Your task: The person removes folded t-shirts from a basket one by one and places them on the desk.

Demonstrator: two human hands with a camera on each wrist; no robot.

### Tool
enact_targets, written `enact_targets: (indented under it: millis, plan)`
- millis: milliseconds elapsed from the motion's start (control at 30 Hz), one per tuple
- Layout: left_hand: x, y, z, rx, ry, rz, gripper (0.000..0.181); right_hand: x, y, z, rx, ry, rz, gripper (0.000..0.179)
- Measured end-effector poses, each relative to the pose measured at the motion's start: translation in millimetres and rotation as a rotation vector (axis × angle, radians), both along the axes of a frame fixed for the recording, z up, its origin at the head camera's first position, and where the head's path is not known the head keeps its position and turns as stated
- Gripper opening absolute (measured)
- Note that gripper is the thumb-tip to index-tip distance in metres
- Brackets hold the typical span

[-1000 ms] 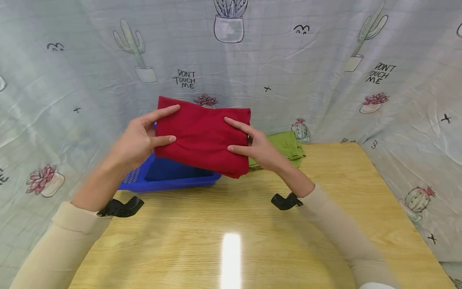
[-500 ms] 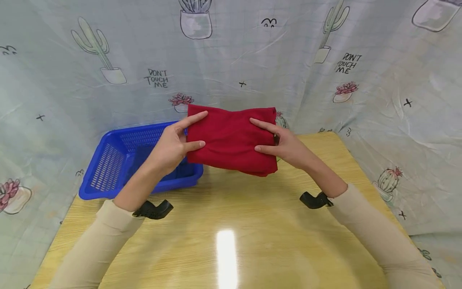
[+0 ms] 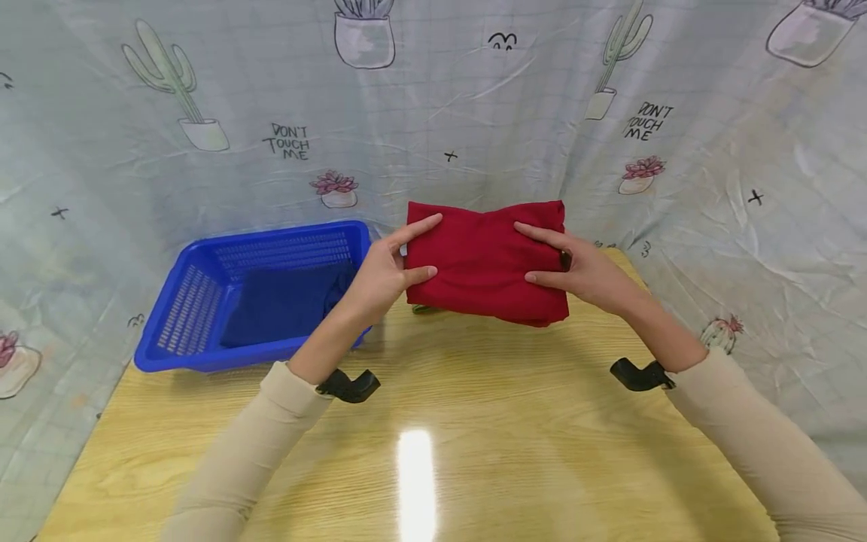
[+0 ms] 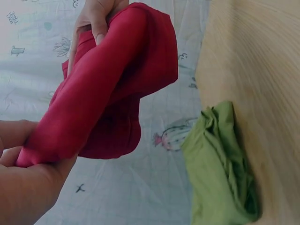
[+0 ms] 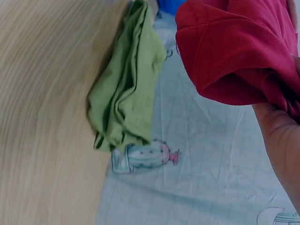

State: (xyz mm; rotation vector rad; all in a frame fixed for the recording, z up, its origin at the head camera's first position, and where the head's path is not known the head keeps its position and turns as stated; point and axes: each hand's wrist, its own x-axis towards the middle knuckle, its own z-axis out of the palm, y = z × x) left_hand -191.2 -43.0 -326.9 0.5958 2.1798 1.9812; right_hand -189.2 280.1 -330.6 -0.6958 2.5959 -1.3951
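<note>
A folded red garment [image 3: 484, 263] is held up in the air by its two ends. My left hand [image 3: 384, 275] pinches its left end, thumb and a finger spread on the near face. At the other end my right hand [image 3: 591, 275] grips it the same way. Loose layers and a stitched edge hang open in the right wrist view. Below and behind it, a folded green garment [image 5: 129, 89] lies on the table; the left wrist view shows the same green garment [image 4: 215, 168], while the red one hides most of it from the head.
A blue plastic basket [image 3: 183, 320] stands on the left of the wooden table [image 3: 488, 421], with a folded navy cloth [image 3: 281, 305] inside. A patterned curtain [image 3: 447, 105] hangs behind the table's back edge.
Both hands have carried the red garment to the right, away from in front of the basket to over the green garment. The basket and its navy cloth now show more fully.
</note>
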Motion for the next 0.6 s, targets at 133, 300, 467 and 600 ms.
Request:
enact_targets:
  millis: [133, 300, 467, 600]
  plan:
    - [-4.2, 12.1, -12.3, 0.085, -0.023, -0.006, 0.074, -3.1, 6, 2.5, 0.074, 0.035, -0.019, 0.072]
    - [-14.1, 38.1, -33.4, 0.119, -0.011, 0.023, 0.074, -7.6, 23, 3.9, 0.151, 0.117, -0.035, 0.072]
    - [-21.6, 68.3, -56.6, 0.26, 0.028, -0.03, 0.065, -13.4, 38, 4.5, 0.212, 0.238, -0.04, 0.071]
    - [-23.8, 79.5, -74.9, 0.255, 0.01, -0.051, 0.059, -15.6, 45, -8.1, 0.291, 0.232, -0.069, 0.069]
